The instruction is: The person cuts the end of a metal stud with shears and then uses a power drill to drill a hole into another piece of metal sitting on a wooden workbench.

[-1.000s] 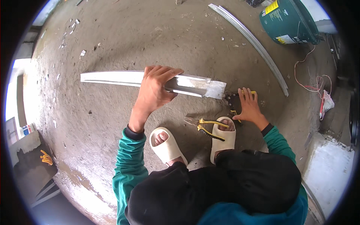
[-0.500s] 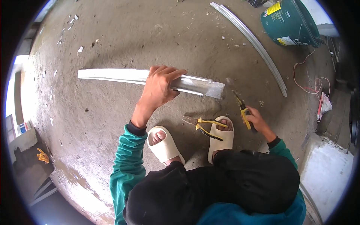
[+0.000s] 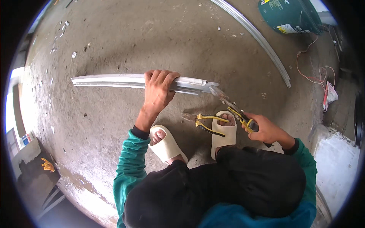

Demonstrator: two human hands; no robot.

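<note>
My left hand (image 3: pixel 159 88) is closed around a silvery metal channel (image 3: pixel 110 79) held crosswise over the concrete floor. In my right hand (image 3: pixel 262 130) are yellow-and-black tin snips (image 3: pixel 237 112), their jaws at the channel's right end, where a tab of metal juts out. Whether the jaws bite into it I cannot tell. A pair of pliers (image 3: pixel 200 116) with yellow-and-black handles lies open below the channel, by my right cream sandal (image 3: pixel 222 140). My left sandal (image 3: pixel 165 148) is to the left of the pliers.
A second long metal channel (image 3: pixel 258 34) lies at upper right, near a dark green bucket (image 3: pixel 289 15). Thin tangled wire (image 3: pixel 311 79) and a red-and-white object (image 3: pixel 330 95) are at the right. Yellow scraps (image 3: pixel 47 164) lie at lower left; small bits are scattered at upper left.
My right hand has taken hold of the snips and brought their jaws up to the channel's end. The channel in my left hand has tilted, showing more of its grooved side.
</note>
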